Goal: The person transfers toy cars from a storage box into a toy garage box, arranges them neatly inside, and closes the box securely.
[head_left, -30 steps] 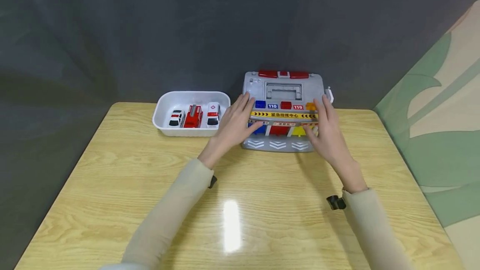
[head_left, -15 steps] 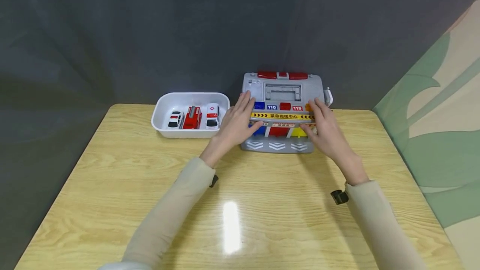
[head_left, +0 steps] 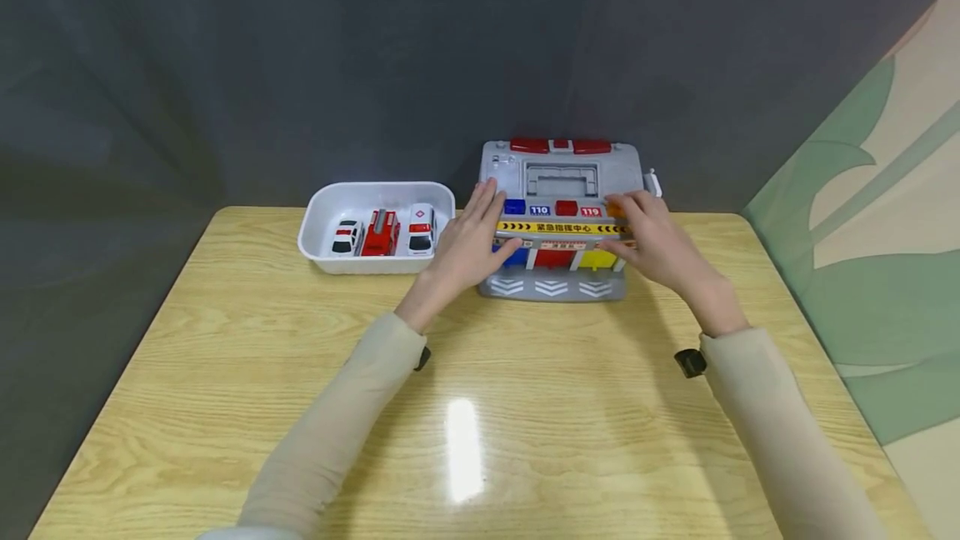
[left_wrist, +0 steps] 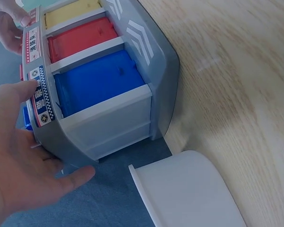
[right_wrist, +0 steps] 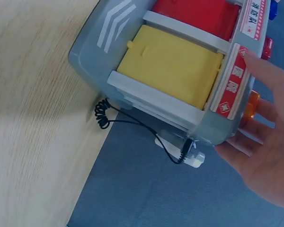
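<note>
A grey toy rescue station (head_left: 558, 227) stands at the back of the table, with blue, red and yellow garage doors. My left hand (head_left: 467, 247) rests on its left front edge, fingers straight along the roof; in the left wrist view the thumb (left_wrist: 26, 90) lies against the blue front sign. At the right front corner my right hand (head_left: 660, 244) pinches the roof edge, fingers bent at the orange button. The right wrist view shows its thumb (right_wrist: 260, 66) on the red sign, with the orange button (right_wrist: 251, 104) partly hidden by the fingers.
Left of the station stands a white tray (head_left: 315, 252) holding a black-and-white toy car (head_left: 347, 237), a red toy fire engine (head_left: 381, 233) and a white toy ambulance (head_left: 422, 229). A coiled black cord (right_wrist: 102, 113) hangs at the station's right side. A dark curtain (head_left: 360, 65) backs the table.
My right hand has shifted inward and its fingers have bent more over the orange button, while the wrist has risen outward. The left hand stays in place on the station. The toy cars stay put.
</note>
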Available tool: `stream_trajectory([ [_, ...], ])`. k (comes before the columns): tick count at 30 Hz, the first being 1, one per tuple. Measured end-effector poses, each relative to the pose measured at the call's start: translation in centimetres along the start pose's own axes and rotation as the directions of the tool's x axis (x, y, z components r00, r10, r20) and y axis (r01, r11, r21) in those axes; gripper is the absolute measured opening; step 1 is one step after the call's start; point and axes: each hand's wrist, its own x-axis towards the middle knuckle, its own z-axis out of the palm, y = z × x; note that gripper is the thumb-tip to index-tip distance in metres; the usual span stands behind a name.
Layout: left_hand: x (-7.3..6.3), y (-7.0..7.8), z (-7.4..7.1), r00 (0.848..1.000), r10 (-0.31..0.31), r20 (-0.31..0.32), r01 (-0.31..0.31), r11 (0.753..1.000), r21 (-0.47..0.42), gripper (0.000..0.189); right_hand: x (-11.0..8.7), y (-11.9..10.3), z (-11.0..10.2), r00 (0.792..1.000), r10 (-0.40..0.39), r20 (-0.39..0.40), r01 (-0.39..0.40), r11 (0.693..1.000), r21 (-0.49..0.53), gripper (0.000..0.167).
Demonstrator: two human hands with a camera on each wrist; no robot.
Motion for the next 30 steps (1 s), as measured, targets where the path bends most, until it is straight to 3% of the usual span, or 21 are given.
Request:
stream_trajectory([
  [12,0.0,0.1,-0.1,0.999,0.01,-0.033,-0.011,1.0,-0.023,0.075,-0.3,0.3,0.8,0.998,-0.056,0.02,0.058,0.986,-0.158,0.072],
  [20,0.0,-0.1,-0.4,0.998,0.033,-0.047,-0.036,0.998,-0.05,0.074,-0.7,0.7,1.3,0.996,-0.092,-0.002,0.09,0.98,-0.177,0.072],
  [30,0.0,-0.2,-0.5,0.999,0.033,-0.024,-0.034,0.999,-0.03,0.075,-0.6,0.2,0.7,0.995,-0.087,0.052,0.095,0.978,-0.183,0.069],
])
